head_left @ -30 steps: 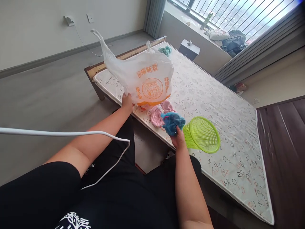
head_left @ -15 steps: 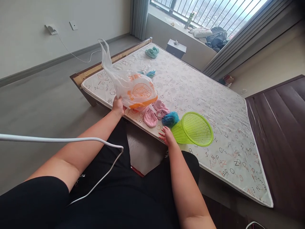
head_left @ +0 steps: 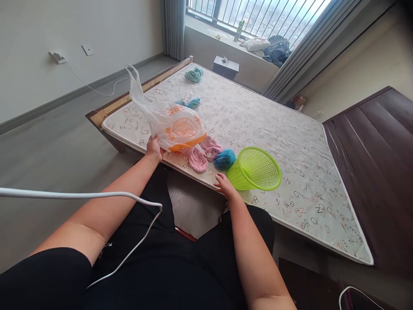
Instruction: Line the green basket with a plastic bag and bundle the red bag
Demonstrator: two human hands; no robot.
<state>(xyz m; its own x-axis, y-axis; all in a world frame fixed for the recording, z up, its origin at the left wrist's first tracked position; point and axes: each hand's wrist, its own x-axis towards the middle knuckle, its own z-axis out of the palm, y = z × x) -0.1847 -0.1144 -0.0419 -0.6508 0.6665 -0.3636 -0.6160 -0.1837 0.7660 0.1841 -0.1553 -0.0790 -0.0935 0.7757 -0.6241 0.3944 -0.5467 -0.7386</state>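
My left hand is closed on the near edge of a white plastic bag with orange print, its handles standing up at the far left; the fingers under the bag are partly hidden. My right hand holds nothing, its fingers apart at the mattress edge, right beside a lime-green mesh basket lying on its side with its mouth to the right. Between the hands lie pink cloth items and a blue bundle in clear plastic. The bag partly covers the pink cloth.
All this lies on a letter-patterned mattress on a wooden bed frame. Farther back are a teal coiled cloth and a small blue bundle. A white cable crosses above my left arm. A nightstand stands beyond.
The view has shifted slightly, so everything on the bed appears a little farther left. My left hand keeps its hold on the bag; my right hand stays by the basket.
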